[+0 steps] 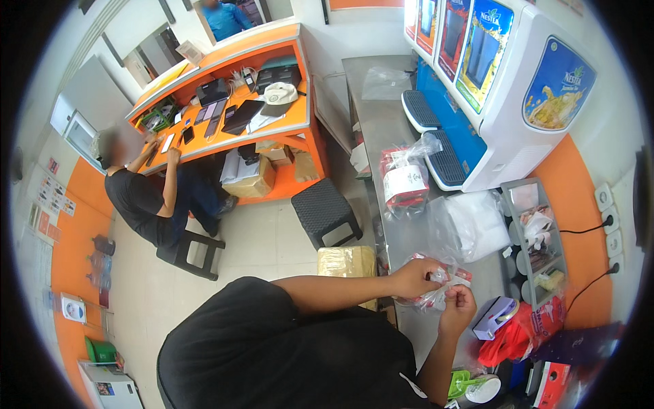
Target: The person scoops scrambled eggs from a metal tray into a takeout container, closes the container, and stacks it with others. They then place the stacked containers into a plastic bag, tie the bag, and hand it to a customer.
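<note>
A clear plastic bag (428, 302) with red and white packaging inside lies on the stainless steel counter (398, 240). My left hand (420, 278) pinches the bunched plastic at its top. Close by, my right hand (458, 307) grips another part of the same gathered plastic between thumb and fingers. The fingers partly cover the bag's neck, so I cannot tell whether it is knotted. Farther along the counter sits a similar tied clear bag (406, 179), holding a red package with a white label.
Beside the bags lie a stack of clear plastic bags (472, 225), a grey divided organizer (559, 255), a tape dispenser (494, 318) and a red plastic bag (516, 332). A drink dispenser (536, 138) stands behind. A seated person (138, 199) is at an orange desk (204, 148); a black stool (324, 209) stands between.
</note>
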The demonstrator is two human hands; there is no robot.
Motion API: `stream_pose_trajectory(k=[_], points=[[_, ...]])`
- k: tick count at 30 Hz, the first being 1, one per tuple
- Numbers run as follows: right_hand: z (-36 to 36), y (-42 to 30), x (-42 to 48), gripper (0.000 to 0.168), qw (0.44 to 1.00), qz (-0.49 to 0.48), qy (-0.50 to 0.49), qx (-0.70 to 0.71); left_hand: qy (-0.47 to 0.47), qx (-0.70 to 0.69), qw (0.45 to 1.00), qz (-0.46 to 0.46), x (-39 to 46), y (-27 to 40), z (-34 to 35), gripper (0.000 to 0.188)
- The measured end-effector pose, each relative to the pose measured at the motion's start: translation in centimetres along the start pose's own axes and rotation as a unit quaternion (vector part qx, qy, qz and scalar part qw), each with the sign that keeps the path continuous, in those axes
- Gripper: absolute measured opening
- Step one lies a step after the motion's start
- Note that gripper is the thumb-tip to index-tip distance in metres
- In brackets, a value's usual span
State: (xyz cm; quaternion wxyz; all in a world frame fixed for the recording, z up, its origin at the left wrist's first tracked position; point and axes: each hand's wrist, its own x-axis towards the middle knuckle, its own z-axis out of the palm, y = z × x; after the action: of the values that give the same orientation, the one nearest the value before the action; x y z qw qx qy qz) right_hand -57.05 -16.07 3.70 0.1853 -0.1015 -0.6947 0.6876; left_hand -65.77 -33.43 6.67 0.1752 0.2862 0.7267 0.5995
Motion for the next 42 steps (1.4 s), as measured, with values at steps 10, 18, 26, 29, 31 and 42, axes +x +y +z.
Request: stream_pose_trajectory(k=[10,18,26,29,31,42], points=[[0.0,-7.0,5.2,0.015,0.997,-0.038,0.006,-0.061,0.024,0.053,0.998,-0.037,1.2,-1.5,-0.8,0.028],[-1.3,-1.8,1.4,0.011,0.989,0.095,-0.114,-0.028,0.039,0.054,0.997,0.027,0.1,-0.8,0.2,0.024],[-0.4,-1.4,1.7,0.009,0.992,-0.018,-0.117,0.032,-0.002,0.062,0.997,0.047,0.1,-0.2,-0.3,0.021],[-0.5,0.0,2.1,0.011,0.994,-0.015,-0.079,0.076,0.027,0.066,0.997,0.009,-0.1,0.1,0.1,0.017],[-0.2,-0.1,2.3,0.013,0.993,-0.004,-0.054,0.104,0.060,0.042,0.997,-0.018,0.0,0.3,0.3,0.017],[3.8,-2.4,-1.8,0.012,0.926,-0.310,-0.027,-0.213,0.016,-0.052,0.990,-0.128,1.8,-1.6,-0.5,0.025]])
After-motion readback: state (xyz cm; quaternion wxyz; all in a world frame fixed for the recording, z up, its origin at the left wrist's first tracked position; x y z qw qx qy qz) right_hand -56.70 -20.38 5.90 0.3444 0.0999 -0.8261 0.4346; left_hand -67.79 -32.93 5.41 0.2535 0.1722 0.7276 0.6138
